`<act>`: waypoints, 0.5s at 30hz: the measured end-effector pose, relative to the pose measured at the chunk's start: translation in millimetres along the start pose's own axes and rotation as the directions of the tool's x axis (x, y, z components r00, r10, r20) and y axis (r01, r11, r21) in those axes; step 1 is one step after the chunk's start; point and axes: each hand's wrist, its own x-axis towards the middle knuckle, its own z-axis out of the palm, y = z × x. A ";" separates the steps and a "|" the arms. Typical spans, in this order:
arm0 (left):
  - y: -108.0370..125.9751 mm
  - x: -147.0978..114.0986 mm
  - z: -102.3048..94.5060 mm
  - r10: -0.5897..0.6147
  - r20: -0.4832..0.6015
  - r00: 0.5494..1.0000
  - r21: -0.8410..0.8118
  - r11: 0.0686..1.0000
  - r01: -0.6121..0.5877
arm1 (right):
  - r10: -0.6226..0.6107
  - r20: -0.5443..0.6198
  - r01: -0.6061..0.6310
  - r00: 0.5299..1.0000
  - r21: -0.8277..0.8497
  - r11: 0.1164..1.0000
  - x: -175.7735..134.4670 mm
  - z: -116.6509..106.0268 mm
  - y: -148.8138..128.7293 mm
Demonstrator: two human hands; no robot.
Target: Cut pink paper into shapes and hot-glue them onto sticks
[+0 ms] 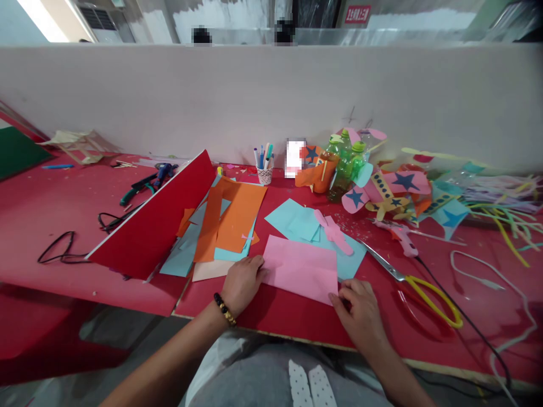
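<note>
A pink paper sheet (300, 267) lies between my hands near the table's front edge. Its left edge is between the bent fingers of my left hand (242, 282), which wears a bead bracelet (224, 309). At the lower right corner, my right hand (358, 311) pinches the same sheet between thumb and fingers. Blue paper (291, 217) lies just behind it, with a pink propeller-shaped cutout (334, 233) on top. To the right rest large scissors (424, 288) with yellow and red handles, blades pointing away to the left.
Orange paper (241, 217) and blue sheets lie left, beside a leaning red board (163, 226). A pen cup (264, 175), green bottles (341, 164) and decorated paper models (390, 189) stand along the partition. A pink glue gun (401, 237) and its cable lie right.
</note>
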 end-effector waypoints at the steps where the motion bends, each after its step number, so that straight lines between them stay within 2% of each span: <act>1: 0.5 -0.1 0.6 -0.004 0.007 1.000 0.011 1.000 0.004 | 0.000 0.000 0.000 1.000 -0.006 1.000 0.0 0.5 0.1; 15: 5.5 -1.1 2.1 -0.026 0.011 1.000 0.060 0.998 0.025 | -0.010 0.012 0.011 1.000 -0.080 0.997 1.6 3.1 0.5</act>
